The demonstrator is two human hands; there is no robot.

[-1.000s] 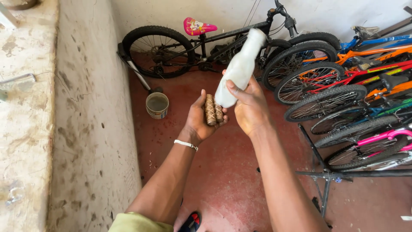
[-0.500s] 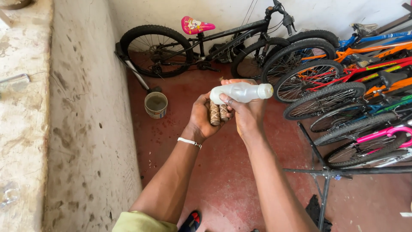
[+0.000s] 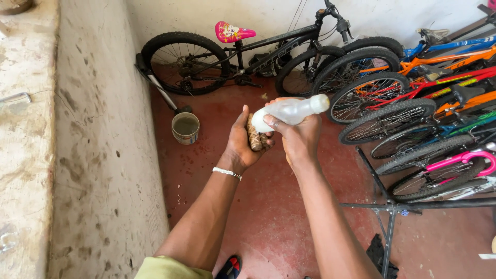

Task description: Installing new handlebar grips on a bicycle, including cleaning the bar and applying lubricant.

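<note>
The white plastic bottle (image 3: 291, 110), upright a second ago, has been tipped sideways by the right hand (image 3: 299, 138) gripping it, over the patterned rag (image 3: 254, 138) clutched in the left hand (image 3: 241, 147).

Both arms outstretched, left hand (image 3: 242, 147) and right hand (image 3: 299, 138) clenched together

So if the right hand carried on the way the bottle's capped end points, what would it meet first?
Probably the front wheels of the bikes to the right; the right hand holds the bottle nearly level, cap rightward. Depth is unclear, so this is a guess.
</note>
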